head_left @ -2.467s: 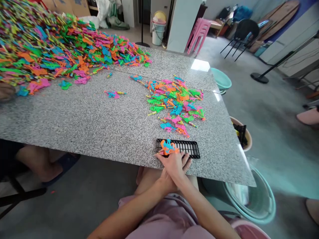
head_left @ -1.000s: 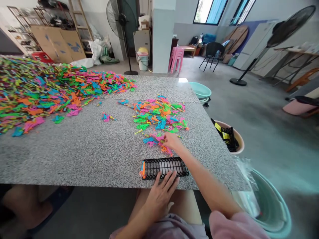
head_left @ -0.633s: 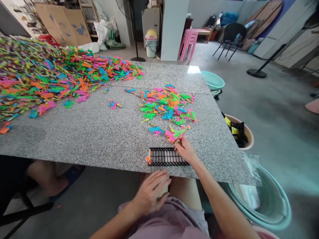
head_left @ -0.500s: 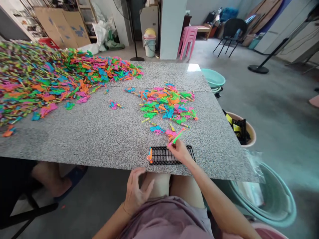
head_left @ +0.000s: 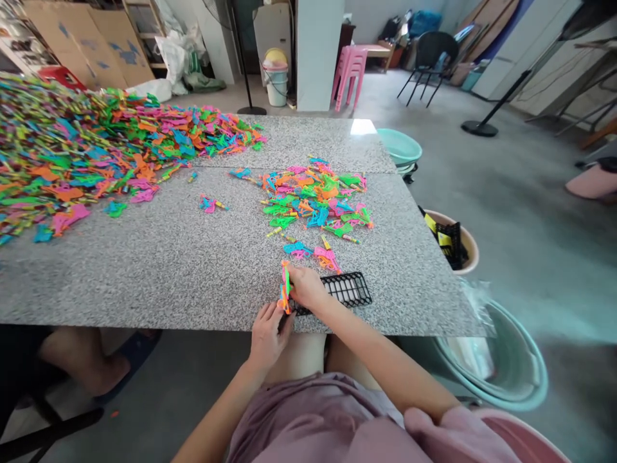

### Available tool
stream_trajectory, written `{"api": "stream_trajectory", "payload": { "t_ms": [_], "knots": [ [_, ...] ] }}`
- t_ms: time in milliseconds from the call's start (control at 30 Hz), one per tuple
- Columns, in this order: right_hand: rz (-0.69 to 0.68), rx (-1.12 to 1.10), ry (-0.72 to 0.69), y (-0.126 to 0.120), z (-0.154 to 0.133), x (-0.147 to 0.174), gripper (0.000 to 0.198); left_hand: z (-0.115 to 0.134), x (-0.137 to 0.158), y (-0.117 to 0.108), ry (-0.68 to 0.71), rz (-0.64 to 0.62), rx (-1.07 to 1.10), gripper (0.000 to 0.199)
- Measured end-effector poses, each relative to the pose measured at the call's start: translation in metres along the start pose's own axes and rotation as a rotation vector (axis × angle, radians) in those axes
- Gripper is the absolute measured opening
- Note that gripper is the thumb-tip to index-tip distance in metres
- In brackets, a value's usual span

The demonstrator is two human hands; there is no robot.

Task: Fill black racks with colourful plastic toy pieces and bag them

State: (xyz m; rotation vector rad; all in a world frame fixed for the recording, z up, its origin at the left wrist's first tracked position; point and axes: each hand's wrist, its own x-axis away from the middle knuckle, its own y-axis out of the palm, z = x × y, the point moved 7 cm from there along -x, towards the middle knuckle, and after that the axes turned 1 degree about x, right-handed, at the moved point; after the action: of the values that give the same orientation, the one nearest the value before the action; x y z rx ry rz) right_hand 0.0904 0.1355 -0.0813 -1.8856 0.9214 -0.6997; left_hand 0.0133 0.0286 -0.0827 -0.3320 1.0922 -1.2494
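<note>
Pinching green piece (head_left: 288,279), right hand (head_left: 308,288) partly hides black rack (head_left: 355,289); left hand (head_left: 267,333) at rack's end, grip unclear.

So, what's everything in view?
Table: one, speckled grey, front
Rack: one, black, table's near edge
Heap: one, multicoloured, table's left
Pile: one, multicoloured, beyond rack
Held toys: several, multicoloured, rack's left end
Tubs: several, green, beige, pink, right
Stools: one stack, pink, back
Chair: one, black, back right
Bucket: one, pale, back centre
Pillar: one, pale, back centre
Stands: two, black, back floor
Cardboard: count unclear, brown, back left
Sandal: one, blue, lower left
Left hand: one, bare, rack's left end
Right hand: one, bare, holding toys
</note>
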Motion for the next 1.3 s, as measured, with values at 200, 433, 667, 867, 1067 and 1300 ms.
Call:
{"api": "stream_trajectory", "payload": {
  "t_ms": [200,433,667,867,1067,1300],
  "knots": [
    [0.236,0.049,-0.136,-0.058,0.047,-0.002,0.042,-0.001,0.004,-0.018,0.067,-0.004,0.028,0.010],
    [-0.018,0.372,-0.300,-0.075,0.109,-0.027,0.022,0.000,0.003,-0.014,0.054,-0.008,0.051,0.008],
    [0.294,-0.287,0.091,-0.075,0.113,0.030,0.009,0.003,-0.021,-0.059,0.060,0.015,0.089,0.063],
    [0.159,-0.732,0.229,0.011,0.051,0.066,0.005,0.024,-0.068,-0.054,0.410,-0.372,0.083,0.048],
    [0.175,-0.720,0.223,0.013,0.060,0.065,0.008,0.014,-0.063,-0.043,0.434,-0.271,-0.113,0.053],
    [0.192,-0.695,0.186,0.003,0.041,0.069,0.010,0.026,-0.063,-0.044,0.513,-0.285,-0.078,0.061]
  ]
}}
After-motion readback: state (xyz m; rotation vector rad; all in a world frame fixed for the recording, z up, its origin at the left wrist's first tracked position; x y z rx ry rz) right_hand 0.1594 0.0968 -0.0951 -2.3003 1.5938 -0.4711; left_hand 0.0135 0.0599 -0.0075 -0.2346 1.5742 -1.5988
